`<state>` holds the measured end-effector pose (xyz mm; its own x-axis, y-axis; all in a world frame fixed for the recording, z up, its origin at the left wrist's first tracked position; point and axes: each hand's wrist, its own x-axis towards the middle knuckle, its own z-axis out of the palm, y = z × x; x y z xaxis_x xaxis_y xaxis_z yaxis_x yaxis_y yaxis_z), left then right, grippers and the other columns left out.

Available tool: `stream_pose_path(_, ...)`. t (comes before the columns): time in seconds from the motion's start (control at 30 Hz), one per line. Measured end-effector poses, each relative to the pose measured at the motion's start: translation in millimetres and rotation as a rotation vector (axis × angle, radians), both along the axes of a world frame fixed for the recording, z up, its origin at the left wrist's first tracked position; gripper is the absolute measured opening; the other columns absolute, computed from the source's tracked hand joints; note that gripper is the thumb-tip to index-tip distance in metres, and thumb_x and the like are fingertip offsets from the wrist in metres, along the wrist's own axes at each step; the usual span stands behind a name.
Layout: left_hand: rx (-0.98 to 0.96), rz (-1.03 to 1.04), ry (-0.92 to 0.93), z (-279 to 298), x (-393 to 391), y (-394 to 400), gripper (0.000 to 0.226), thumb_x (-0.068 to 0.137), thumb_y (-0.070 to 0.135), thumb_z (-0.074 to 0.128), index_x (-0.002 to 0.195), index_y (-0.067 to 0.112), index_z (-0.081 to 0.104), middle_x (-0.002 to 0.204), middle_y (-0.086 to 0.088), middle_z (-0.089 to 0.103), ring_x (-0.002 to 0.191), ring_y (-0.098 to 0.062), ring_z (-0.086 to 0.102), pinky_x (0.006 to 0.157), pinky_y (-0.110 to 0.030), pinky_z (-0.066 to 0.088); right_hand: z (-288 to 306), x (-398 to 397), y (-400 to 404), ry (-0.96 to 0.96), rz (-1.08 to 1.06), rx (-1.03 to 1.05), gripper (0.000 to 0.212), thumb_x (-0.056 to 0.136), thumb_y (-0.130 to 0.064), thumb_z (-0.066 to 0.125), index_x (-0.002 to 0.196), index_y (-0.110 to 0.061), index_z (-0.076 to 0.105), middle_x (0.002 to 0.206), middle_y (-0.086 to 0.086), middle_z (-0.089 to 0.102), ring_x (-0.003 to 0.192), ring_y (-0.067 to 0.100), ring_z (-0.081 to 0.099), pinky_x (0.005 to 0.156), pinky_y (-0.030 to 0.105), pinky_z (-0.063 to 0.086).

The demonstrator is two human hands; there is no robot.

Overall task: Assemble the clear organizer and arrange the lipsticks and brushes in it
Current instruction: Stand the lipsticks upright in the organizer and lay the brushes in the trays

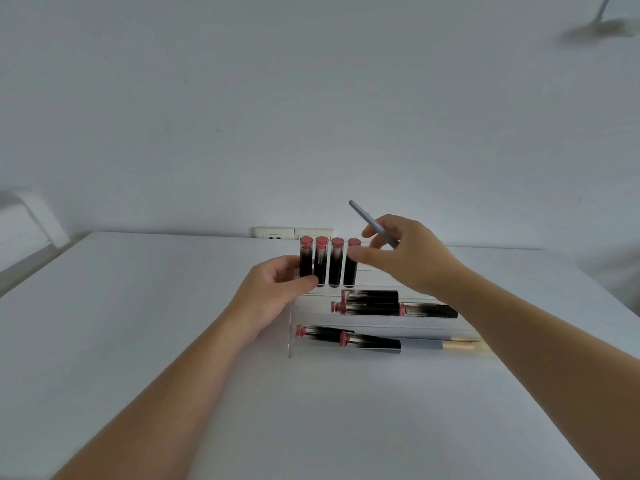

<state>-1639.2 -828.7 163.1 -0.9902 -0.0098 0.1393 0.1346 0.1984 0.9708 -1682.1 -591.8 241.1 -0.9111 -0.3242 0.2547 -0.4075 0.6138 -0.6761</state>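
Note:
The clear stepped organizer (290, 336) stands in the middle of the white table. Several black lipsticks with pink caps (321, 259) stand upright in its back row. More lipsticks (372, 298) lie flat on the middle step, and others (370, 342) lie on the front step beside a brush with a grey and gold handle (445, 345). My left hand (277, 289) grips the organizer's back left corner, touching the leftmost upright lipstick. My right hand (405, 256) hovers over the back row's right part and holds a grey brush handle (367, 218) tilted up to the left.
The white table (138, 323) reaches a white wall with a power socket (277, 233) just behind the organizer. A white object (27, 220) sits at the far left past the table's edge.

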Motion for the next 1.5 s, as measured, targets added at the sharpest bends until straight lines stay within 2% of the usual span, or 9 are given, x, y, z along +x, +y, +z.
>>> stream_pose_path(0.1, 0.003, -0.007, 0.004, -1.3, 0.7, -1.1, 0.037, 0.072, 0.044, 0.076, 0.11, 0.043, 0.075, 0.109, 0.014, 0.077, 0.106, -0.003, 0.07, 0.095, -0.029, 0.047, 8.8, 0.2, 16.8, 0.006, -0.008, 0.028, 0.05, 0.075, -0.081, 0.046, 0.089, -0.034, 0.057, 0.082, -0.004, 0.063, 0.061, 0.003, 0.051, 0.06, 0.028, 0.042)
stream_pose_path(0.17, 0.01, -0.003, 0.002, -1.8, 0.7, -1.7, 0.038, 0.072, 0.045, 0.076, 0.11, 0.043, 0.075, 0.109, 0.014, 0.077, 0.105, -0.003, 0.071, 0.095, -0.029, 0.047, 12.4, -0.9, 32.6, -0.006, 0.011, 0.045, 0.042, 0.088, -0.07, 0.035, 0.092, -0.034, 0.056, 0.085, 0.005, 0.063, 0.056, 0.002, 0.046, 0.059, 0.03, 0.04)
stream_pose_path(0.23, 0.008, -0.003, -0.001, -1.7, 0.4, -1.8, 0.038, 0.071, 0.046, 0.077, 0.109, 0.044, 0.074, 0.108, 0.014, 0.077, 0.104, -0.003, 0.071, 0.094, -0.028, 0.047, 13.2, -2.7, 50.4, 0.011, 0.005, 0.08, 0.024, 0.101, -0.047, 0.037, 0.098, -0.034, 0.057, 0.084, 0.006, 0.062, 0.057, 0.006, 0.045, 0.06, 0.031, 0.04)
stream_pose_path(0.33, 0.008, -0.006, -0.001, -2.3, -0.2, -1.6, 0.038, 0.071, 0.046, 0.077, 0.11, 0.045, 0.074, 0.11, 0.014, 0.077, 0.105, -0.003, 0.071, 0.094, -0.028, 0.047, 11.9, -3.5, 73.0, 0.043, 0.017, 0.154, 0.017, 0.103, -0.033, 0.045, 0.095, -0.037, 0.059, 0.07, -0.019, 0.06, 0.054, 0.002, 0.047, 0.053, 0.015, 0.036)
stream_pose_path(0.43, 0.011, -0.004, -0.001, -3.6, -0.6, -1.5, 0.038, 0.073, 0.045, 0.077, 0.11, 0.044, 0.074, 0.111, 0.014, 0.077, 0.106, -0.003, 0.07, 0.097, -0.03, 0.047, 9.1, -3.8, 87.2, 0.055, 0.033, 0.252, 0.014, 0.1, -0.033, 0.054, 0.09, -0.04, 0.062, 0.077, -0.017, 0.061, 0.064, -0.004, 0.052, 0.058, 0.015, 0.037)
stream_pose_path(0.6, 0.019, 0.002, -0.003, -4.7, -1.2, -1.5, 0.039, 0.071, 0.046, 0.077, 0.109, 0.045, 0.074, 0.11, 0.013, 0.077, 0.107, -0.004, 0.07, 0.098, -0.031, 0.046, -0.8, -2.7, 96.9, 0.067, 0.063, 0.337, 0.01, 0.094, -0.033, 0.066, 0.088, -0.04, 0.066, 0.093, -0.01, 0.063, 0.087, 0.005, 0.06, 0.078, 0.024, 0.046)
stream_pose_path(1.07, 0.051, 0.007, -0.002, -3.9, 1.1, -0.1, 0.037, 0.074, 0.038, 0.078, 0.11, 0.034, 0.076, 0.111, 0.01, 0.077, 0.108, -0.006, 0.071, 0.1, -0.031, 0.046, -7.7, -10.7, 96.2, 0.087, 0.092, 0.658, 0.021, 0.102, -0.034, 0.05, 0.107, -0.039, 0.07, 0.099, -0.019, 0.057, 0.096, 0.004, 0.05, 0.085, 0.026, 0.039)
stream_pose_path(1.33, 0.044, 0.002, 0.008, -1.8, 2.8, 1.5, 0.031, 0.076, 0.036, 0.077, 0.107, 0.042, 0.076, 0.11, 0.012, 0.077, 0.106, -0.003, 0.071, 0.095, -0.026, 0.046, -3.8, -11.2, 104.2, 0.061, 0.066, 0.625, 0.024, 0.103, -0.026, 0.049, 0.105, -0.037, 0.071, 0.098, -0.02, 0.057, 0.09, -0.001, 0.053, 0.086, 0.03, 0.045)
stream_pose_path(1.5, 0.018, 0.029, 0.017, -2.0, 4.6, -0.5, 0.033, 0.075, 0.043, 0.078, 0.108, 0.043, 0.075, 0.11, 0.016, 0.076, 0.105, 0.001, 0.07, 0.093, -0.024, 0.045, -1.2, -5.9, 114.0, 0.052, 0.041, 0.513, 0.022, 0.101, -0.025, 0.055, 0.098, -0.039, 0.071, 0.096, -0.017, 0.061, 0.087, -0.001, 0.056, 0.078, 0.025, 0.041)
